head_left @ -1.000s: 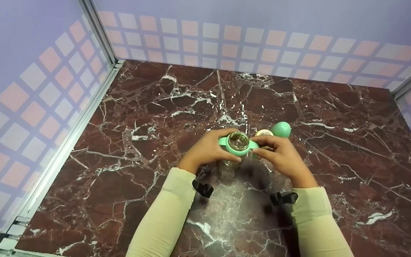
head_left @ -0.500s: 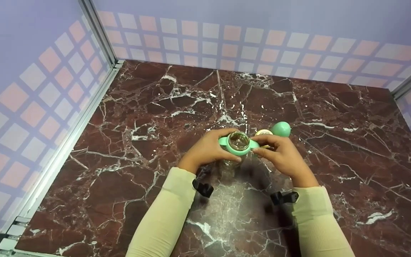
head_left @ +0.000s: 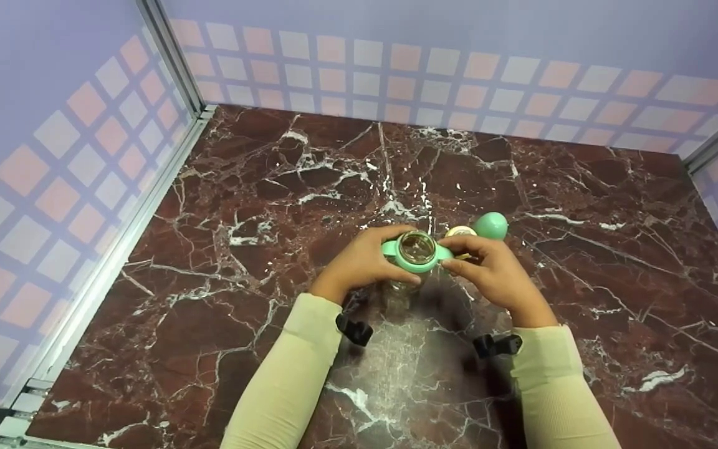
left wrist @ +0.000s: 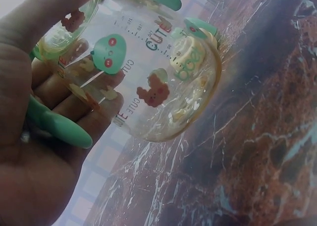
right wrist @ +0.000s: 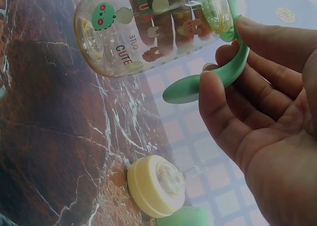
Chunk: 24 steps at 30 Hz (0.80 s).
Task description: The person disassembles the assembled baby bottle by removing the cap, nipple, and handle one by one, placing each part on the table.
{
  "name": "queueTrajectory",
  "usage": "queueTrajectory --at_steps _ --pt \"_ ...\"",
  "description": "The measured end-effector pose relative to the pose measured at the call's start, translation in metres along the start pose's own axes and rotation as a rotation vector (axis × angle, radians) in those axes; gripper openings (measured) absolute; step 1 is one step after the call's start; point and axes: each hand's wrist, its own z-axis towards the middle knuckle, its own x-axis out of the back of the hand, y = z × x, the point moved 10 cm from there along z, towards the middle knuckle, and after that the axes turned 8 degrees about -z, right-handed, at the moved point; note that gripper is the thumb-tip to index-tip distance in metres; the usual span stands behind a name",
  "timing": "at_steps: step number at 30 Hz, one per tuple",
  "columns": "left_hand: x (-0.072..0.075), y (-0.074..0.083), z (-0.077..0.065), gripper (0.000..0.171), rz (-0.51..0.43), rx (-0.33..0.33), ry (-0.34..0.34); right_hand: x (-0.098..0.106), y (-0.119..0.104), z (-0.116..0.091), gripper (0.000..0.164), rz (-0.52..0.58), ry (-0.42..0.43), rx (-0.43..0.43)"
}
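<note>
A clear baby bottle (left wrist: 133,82) with cartoon prints stands uncapped between my hands; the head view looks down into its mouth (head_left: 418,247). Around its neck sits a green handle ring (head_left: 416,266) with a grip at each side. My left hand (head_left: 362,259) holds the bottle from the left, thumb in front and fingers behind, with the left green handle (left wrist: 59,124) against the palm. My right hand (head_left: 490,271) pinches the right green handle (right wrist: 218,77) between thumb and fingers. Whether the bottle's base touches the table cannot be told.
Behind the right hand lie a cream collar with a clear nipple (right wrist: 156,186) and a rounded green cap (head_left: 491,226), side by side. Dark red marble tabletop (head_left: 259,206) spreads around. Tiled, lilac-coloured walls (head_left: 371,68) enclose the back and sides.
Almost nothing differs. The right fingers shift very slightly on the handle; the bottle and the left hand stay in place.
</note>
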Motion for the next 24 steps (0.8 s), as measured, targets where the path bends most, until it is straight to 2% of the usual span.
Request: queueTrajectory --at_steps 7,24 --pt "0.0016 -0.0047 -0.0018 0.078 -0.006 0.026 0.007 -0.0003 -0.0037 -0.0004 0.029 -0.039 0.004 0.010" --pt "0.0006 -0.0022 -0.0025 0.074 -0.010 0.005 -0.038 0.0024 -0.0086 -0.0015 0.029 -0.085 0.026 0.026"
